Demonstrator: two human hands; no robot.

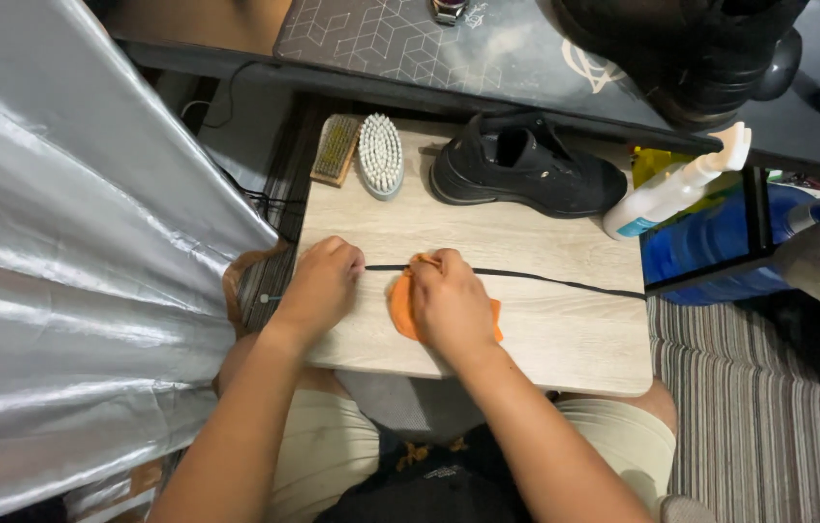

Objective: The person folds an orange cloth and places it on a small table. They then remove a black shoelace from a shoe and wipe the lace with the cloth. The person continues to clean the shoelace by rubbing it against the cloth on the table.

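Both forearms reach up from the lap onto the light wooden desk, with silver sheeting at the left and a striped rug at the right. Farther back lie a black shoe, a white brush, a wooden brush and a white spray bottle. Left hand pinches the end of a black shoelace stretched across the desk, while right hand is closed on an orange cloth wrapped around the lace.

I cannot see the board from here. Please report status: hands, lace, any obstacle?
Left hand pins black shoelace end on wooden board. Right hand grips orange cloth around lace. Black shoe, brushes, spray bottle behind, apart from lace.
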